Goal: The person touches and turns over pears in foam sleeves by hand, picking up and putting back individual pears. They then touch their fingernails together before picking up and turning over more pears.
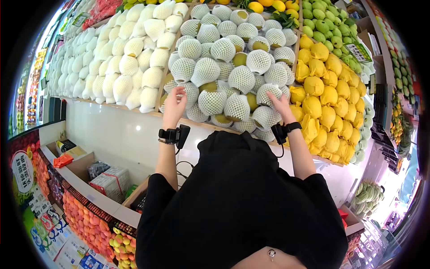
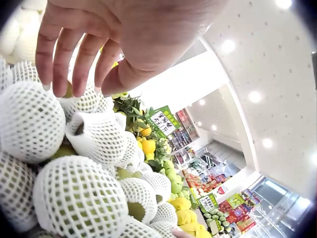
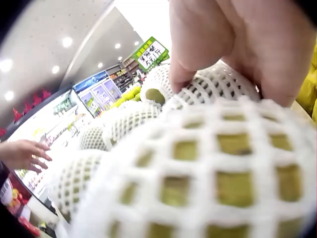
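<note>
Greenish-brown round fruits in white foam nets (image 1: 224, 49) lie heaped in the middle bin. My left hand (image 1: 175, 106) is over the front left of this heap, its fingers loosely bent and holding nothing. In the left wrist view its fingertips hang just above a netted fruit (image 2: 86, 101), with other netted fruits (image 2: 81, 198) close below. At the front right of the heap, my right hand (image 1: 281, 106) grips a netted fruit (image 1: 268, 93). The right wrist view shows thumb and fingers around that netted fruit (image 3: 218, 87), partly hidden behind a nearer netted fruit (image 3: 233, 173).
White-netted fruits (image 1: 121, 62) fill the bin to the left. Yellow-wrapped fruits (image 1: 329, 98) are stacked to the right, with green fruits (image 1: 320, 22) behind them. A wooden divider (image 1: 165, 80) separates the bins. Low shelves with a box (image 1: 109, 181) stand at the left.
</note>
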Demonstrator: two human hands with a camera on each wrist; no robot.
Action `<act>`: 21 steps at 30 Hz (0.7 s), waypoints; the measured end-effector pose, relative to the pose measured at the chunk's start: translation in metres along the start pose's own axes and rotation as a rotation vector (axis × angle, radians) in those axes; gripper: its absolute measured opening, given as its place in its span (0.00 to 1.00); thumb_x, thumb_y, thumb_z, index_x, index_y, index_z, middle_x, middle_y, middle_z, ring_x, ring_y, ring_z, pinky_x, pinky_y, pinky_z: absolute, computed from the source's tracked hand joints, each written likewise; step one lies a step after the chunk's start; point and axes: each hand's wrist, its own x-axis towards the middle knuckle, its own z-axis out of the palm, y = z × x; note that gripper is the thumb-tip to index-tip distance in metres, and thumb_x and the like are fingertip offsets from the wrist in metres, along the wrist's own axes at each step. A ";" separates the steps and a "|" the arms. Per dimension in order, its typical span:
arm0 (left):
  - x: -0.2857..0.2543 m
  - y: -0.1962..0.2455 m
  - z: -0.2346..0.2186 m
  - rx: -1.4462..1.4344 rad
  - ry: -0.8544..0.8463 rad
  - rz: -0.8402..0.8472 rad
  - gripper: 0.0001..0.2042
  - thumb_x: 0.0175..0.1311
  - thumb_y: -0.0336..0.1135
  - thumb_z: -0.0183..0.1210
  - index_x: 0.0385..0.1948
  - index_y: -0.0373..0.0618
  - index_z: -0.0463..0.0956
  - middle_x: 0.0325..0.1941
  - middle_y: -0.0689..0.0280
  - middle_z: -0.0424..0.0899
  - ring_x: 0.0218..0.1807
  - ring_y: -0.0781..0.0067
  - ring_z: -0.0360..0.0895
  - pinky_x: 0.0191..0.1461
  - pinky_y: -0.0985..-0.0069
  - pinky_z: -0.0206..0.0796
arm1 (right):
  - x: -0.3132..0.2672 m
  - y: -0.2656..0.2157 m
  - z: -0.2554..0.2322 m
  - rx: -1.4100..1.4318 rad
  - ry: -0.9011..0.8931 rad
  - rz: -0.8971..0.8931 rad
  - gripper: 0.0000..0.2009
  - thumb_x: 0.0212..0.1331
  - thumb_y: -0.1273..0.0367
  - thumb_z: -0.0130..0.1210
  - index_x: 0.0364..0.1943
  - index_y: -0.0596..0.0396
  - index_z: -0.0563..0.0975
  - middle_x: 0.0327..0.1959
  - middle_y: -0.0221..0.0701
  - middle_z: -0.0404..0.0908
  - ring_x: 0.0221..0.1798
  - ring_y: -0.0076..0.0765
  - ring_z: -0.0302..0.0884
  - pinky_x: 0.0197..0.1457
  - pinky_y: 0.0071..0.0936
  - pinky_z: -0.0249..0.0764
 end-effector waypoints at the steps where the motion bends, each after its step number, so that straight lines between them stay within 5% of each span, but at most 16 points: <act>1: 0.002 0.001 -0.007 0.019 -0.006 -0.019 0.16 0.56 0.31 0.56 0.47 0.40 0.70 0.38 0.60 0.79 0.39 0.66 0.77 0.40 0.73 0.70 | 0.005 0.005 0.001 0.003 -0.042 -0.018 0.40 0.50 0.50 0.62 0.56 0.70 0.63 0.55 0.43 0.71 0.58 0.38 0.69 0.59 0.28 0.63; 4: 0.022 0.018 -0.015 0.151 -0.041 0.091 0.17 0.55 0.33 0.58 0.47 0.41 0.71 0.39 0.59 0.79 0.42 0.62 0.77 0.44 0.72 0.69 | 0.012 0.015 -0.005 0.010 -0.173 -0.045 0.43 0.50 0.49 0.61 0.59 0.71 0.58 0.60 0.49 0.64 0.61 0.43 0.64 0.61 0.30 0.62; 7: 0.056 0.023 0.012 0.418 0.031 0.454 0.26 0.51 0.42 0.62 0.51 0.41 0.68 0.47 0.59 0.76 0.48 0.62 0.73 0.54 0.61 0.61 | 0.016 0.036 0.014 -0.182 0.198 -0.258 0.51 0.48 0.46 0.61 0.60 0.78 0.51 0.62 0.57 0.59 0.65 0.50 0.60 0.64 0.31 0.59; 10: 0.076 0.053 0.041 0.761 -0.010 0.525 0.36 0.47 0.52 0.63 0.57 0.41 0.62 0.51 0.56 0.73 0.53 0.55 0.70 0.60 0.48 0.48 | 0.008 0.048 0.013 0.104 0.138 -0.284 0.50 0.50 0.50 0.61 0.64 0.73 0.45 0.61 0.56 0.59 0.64 0.46 0.60 0.65 0.30 0.58; 13: 0.101 0.047 0.068 0.915 -0.186 0.375 0.45 0.42 0.58 0.63 0.61 0.40 0.55 0.52 0.51 0.72 0.54 0.51 0.69 0.59 0.41 0.41 | -0.027 0.028 -0.001 0.293 0.135 -0.114 0.47 0.52 0.56 0.62 0.65 0.69 0.44 0.57 0.50 0.64 0.59 0.42 0.65 0.61 0.31 0.63; 17: 0.118 0.045 0.082 0.993 -0.297 0.313 0.49 0.40 0.56 0.65 0.64 0.40 0.50 0.47 0.48 0.73 0.49 0.49 0.72 0.55 0.52 0.57 | -0.059 0.043 0.000 0.413 0.283 -0.112 0.40 0.55 0.62 0.61 0.65 0.63 0.48 0.53 0.45 0.67 0.54 0.38 0.69 0.55 0.30 0.67; 21: 0.111 0.043 0.073 0.929 -0.269 0.510 0.51 0.39 0.49 0.67 0.66 0.40 0.46 0.43 0.50 0.72 0.44 0.49 0.73 0.47 0.56 0.64 | -0.085 0.030 0.009 0.504 0.288 -0.257 0.32 0.57 0.70 0.56 0.64 0.56 0.53 0.52 0.40 0.69 0.54 0.34 0.69 0.56 0.29 0.67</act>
